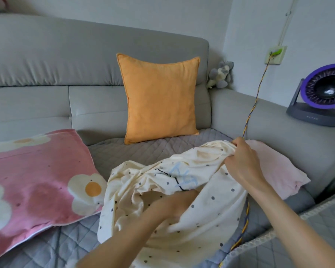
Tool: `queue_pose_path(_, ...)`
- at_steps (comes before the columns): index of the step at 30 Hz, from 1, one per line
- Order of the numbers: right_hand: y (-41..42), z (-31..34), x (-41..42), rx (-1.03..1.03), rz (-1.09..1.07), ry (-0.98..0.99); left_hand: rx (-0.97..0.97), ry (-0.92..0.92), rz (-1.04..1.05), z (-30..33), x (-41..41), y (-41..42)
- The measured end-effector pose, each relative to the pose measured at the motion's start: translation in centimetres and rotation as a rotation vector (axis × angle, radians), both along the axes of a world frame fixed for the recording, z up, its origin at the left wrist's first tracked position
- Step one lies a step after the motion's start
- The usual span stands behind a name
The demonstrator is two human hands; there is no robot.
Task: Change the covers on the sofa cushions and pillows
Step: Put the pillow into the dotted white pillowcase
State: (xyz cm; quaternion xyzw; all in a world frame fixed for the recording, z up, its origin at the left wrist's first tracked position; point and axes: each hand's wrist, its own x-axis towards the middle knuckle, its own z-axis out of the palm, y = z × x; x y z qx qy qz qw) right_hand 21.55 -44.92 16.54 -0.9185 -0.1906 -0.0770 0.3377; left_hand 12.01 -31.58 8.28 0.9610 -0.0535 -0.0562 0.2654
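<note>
Our right hand (240, 161) pinches the dotted cream cover's (191, 206) far edge. Our left hand (174, 206) reaches inside, its grip hidden. The striped cable (249, 113) just beyond could snag.

Bare forearms, no sleeves; hands (242, 163) ungloved, ringless.

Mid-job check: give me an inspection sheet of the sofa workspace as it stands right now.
Surface: grey sofa with a quilted seat pad.
Job's things: cream dotted cover bunched on the seat; pink flower pillow lying flat on the left; orange cushion upright against the backrest; pale pink cloth under the cream cover's far end.
Clutter: grey plush toy in the sofa corner.
Hands: right hand grips the cover's top edge; left hand reaches inside the cover, fingers hidden.
Cables: braided cord runs from the wall socket down past the cover.
Surroundings: purple fan on the right.
</note>
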Motion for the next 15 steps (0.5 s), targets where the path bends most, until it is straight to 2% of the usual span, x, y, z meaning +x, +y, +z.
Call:
queue_pose_path(2,-0.6,-0.7,0.6,-0.037,-0.026,0.025,0.15,-0.358,-0.026,1.2,-2.1,0.2)
queue_pose_path(3,-0.7,-0.9,0.8,-0.051,-0.033,0.028,0.169,-0.526,0.026,1.8,-3.0,0.9)
queue_pose_path(5,-0.6,-0.9,1.1,-0.059,-0.05,0.021,0.327,-0.757,0.109,0.8,-2.9,2.9)
queue_pose_path(6,-0.4,-0.9,1.3,-0.069,-0.056,0.012,0.456,-0.707,0.183,-0.2,-2.0,3.9)
queue_pose_path(8,-0.2,-1.2,1.5,-0.113,-0.057,0.007,0.612,-0.449,0.303,-0.9,-0.5,4.8)
queue_pose_path(9,-0.1,-1.6,1.4,-0.153,-0.052,0.022,0.624,-0.268,0.346,-1.4,0.3,5.2)
queue_pose_path(11,-0.5,-3.6,1.1,-0.291,0.006,0.078,0.574,-0.061,0.422,-2.8,1.8,6.2)
queue_pose_path(13,-1.4,-6.0,0.8,-0.407,0.139,0.221,0.535,-0.04,0.467,-2.2,2.4,6.8)
queue_pose_path(15,-2.3,-7.6,0.4,-0.464,0.309,0.4,0.563,-0.269,0.442,-0.6,2.2,7.3)
